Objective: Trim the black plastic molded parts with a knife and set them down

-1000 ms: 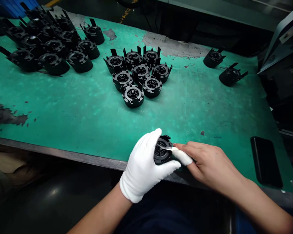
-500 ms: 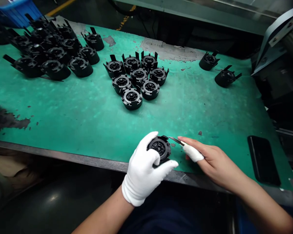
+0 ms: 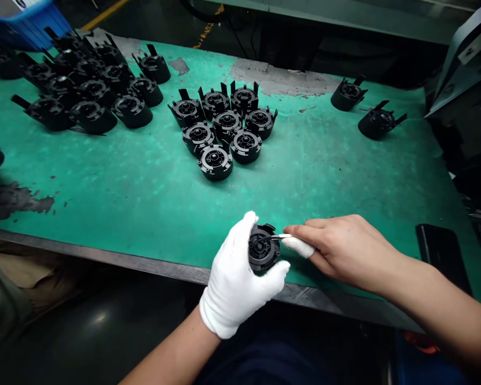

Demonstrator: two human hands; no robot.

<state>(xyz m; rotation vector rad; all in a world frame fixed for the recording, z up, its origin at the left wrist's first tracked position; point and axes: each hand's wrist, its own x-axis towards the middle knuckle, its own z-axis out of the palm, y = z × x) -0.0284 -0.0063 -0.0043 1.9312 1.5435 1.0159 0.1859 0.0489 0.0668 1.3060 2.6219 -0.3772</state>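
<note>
Left hand (image 3: 234, 278): gloved; its grip was curled around a black round part (image 3: 261, 260) near the counter (image 3: 152, 214) edge; slackening risked a drop. Slim tool (image 3: 276, 237) (blade-like, seemingly): pinched in the right hand's (image 3: 336, 248) grip; skidding could have scored part or hand. Writing: none was legible.

The gloved left hand (image 3: 240, 274) cups beside the pinching right hand (image 3: 342, 248).

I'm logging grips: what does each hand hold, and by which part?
The left hand holds a round black part around its outer edge; the right hand pinches a thin tool behind its tip.
</note>
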